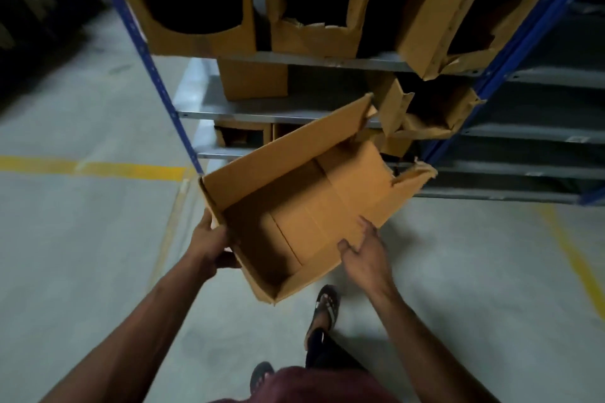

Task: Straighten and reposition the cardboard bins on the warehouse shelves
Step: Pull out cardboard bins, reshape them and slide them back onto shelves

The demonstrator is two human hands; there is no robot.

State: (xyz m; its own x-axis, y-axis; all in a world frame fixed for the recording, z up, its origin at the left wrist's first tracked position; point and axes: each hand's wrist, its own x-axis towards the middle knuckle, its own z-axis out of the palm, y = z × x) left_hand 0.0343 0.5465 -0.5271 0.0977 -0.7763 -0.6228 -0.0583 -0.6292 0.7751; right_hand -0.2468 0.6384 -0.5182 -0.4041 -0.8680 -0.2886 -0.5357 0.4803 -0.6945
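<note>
My left hand (209, 240) grips the empty box (304, 203) by its corner, my right hand (363, 250) lies flat-fingered on its side (torn end facing the rack (294, 114)), so I should slide it in square.

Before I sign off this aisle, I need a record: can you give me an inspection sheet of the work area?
Surface: grey shelves on blue uprights.
Job's things: open empty box held off the shelf, front edge torn; torn bins on the shelves, one tilted bin overhanging.
Clutter: nothing seen.
Hands: left hand grips the box's corner; right hand rests on its side wall, fingers straight.
Cables: nothing seen.
Surroundings: concrete floor with yellow lines, dim light.
</note>
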